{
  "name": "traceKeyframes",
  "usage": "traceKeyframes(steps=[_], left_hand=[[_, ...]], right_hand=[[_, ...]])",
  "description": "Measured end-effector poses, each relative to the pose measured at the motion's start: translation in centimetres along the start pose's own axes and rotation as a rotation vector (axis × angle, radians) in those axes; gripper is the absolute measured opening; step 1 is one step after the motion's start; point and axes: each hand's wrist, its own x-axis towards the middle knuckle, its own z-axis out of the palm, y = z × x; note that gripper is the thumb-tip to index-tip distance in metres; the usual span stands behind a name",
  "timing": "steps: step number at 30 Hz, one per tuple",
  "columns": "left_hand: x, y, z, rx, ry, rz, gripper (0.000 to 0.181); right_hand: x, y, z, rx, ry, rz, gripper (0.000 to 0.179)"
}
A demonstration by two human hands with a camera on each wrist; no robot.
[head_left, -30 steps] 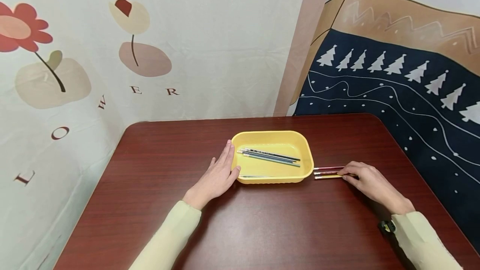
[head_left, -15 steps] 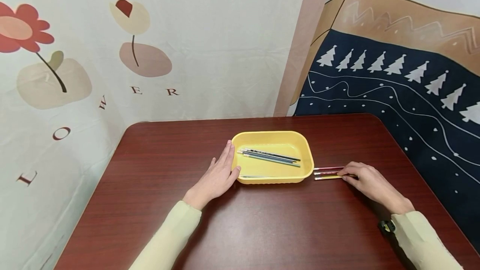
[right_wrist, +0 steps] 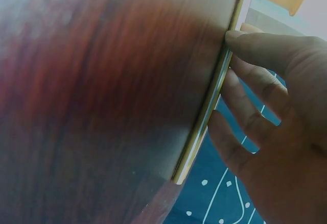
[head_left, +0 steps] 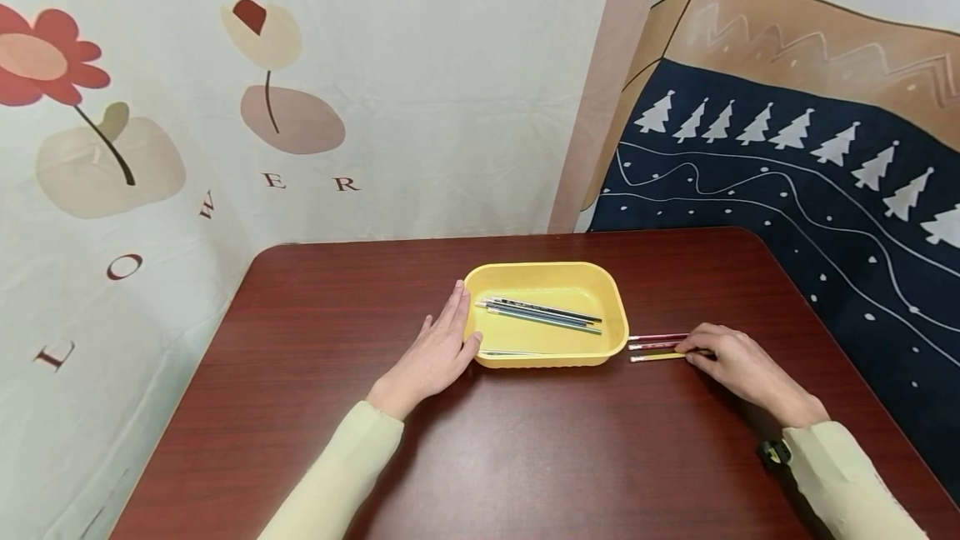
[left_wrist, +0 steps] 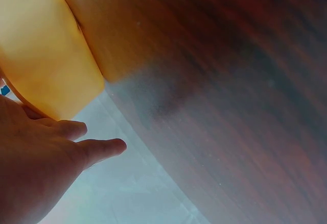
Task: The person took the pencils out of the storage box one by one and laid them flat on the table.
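Pinching yellow pencil (head_left: 658, 357) with its fingers, apparently, right hand (head_left: 742, 363) is near yellow tray (head_left: 543, 362); left hand (head_left: 429, 357), fingers straight, touches tray.

In the head view, left of centre at the bottom, we see a plain, pale yellow-green sleeve (head_left: 337, 469) ending below the bare left hand (head_left: 431, 357). At lower right, we find a matching second sleeve (head_left: 843, 482), a small black wrist device (head_left: 774, 453) with a yellow-green patch, and the bare right hand (head_left: 742, 365).
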Motion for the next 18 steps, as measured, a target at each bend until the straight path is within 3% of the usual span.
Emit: traceKeyframes(steps=[18], left_hand=[[0.04,0.01,0.0,-0.007,0.0,-0.006,0.074]], right_hand=[[-0.9,-0.35,-0.22,0.016,0.02,0.033,0.02]])
